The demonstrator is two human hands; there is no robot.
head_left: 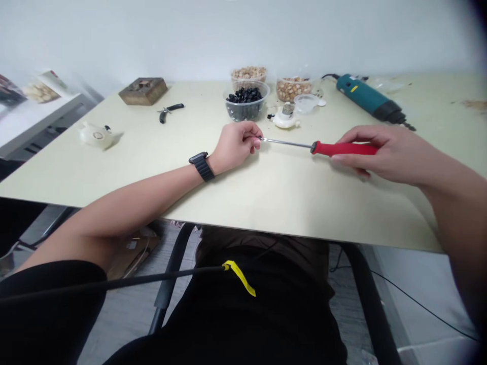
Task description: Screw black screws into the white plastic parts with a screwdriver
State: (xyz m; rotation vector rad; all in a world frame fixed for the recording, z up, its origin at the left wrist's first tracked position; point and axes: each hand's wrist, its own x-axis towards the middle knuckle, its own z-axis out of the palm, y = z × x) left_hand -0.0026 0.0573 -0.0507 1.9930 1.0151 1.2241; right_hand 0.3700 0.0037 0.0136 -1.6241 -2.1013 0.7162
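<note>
A screwdriver with a red handle (327,148) and a long metal shaft lies level above the pale tabletop (281,197). My right hand (391,152) is closed round its handle. At the shaft's tip, the fingers of my left hand (239,144) are pinched together on something small and dark, too small to name. The left wrist, with a black watch (203,166) on it, rests close to the table. Just beyond the shaft sits a white rounded piece with a metal part (286,117). A clear bowl of black pieces (245,101) stands behind my left hand.
Two more clear tubs hold light pieces (249,73) and brown pieces (292,90). A green rotary tool (367,99) lies at the back right. To the left are pliers (169,111), a wooden block (143,91) and another whitish piece (95,136). A clear lid (306,103) lies near the tubs.
</note>
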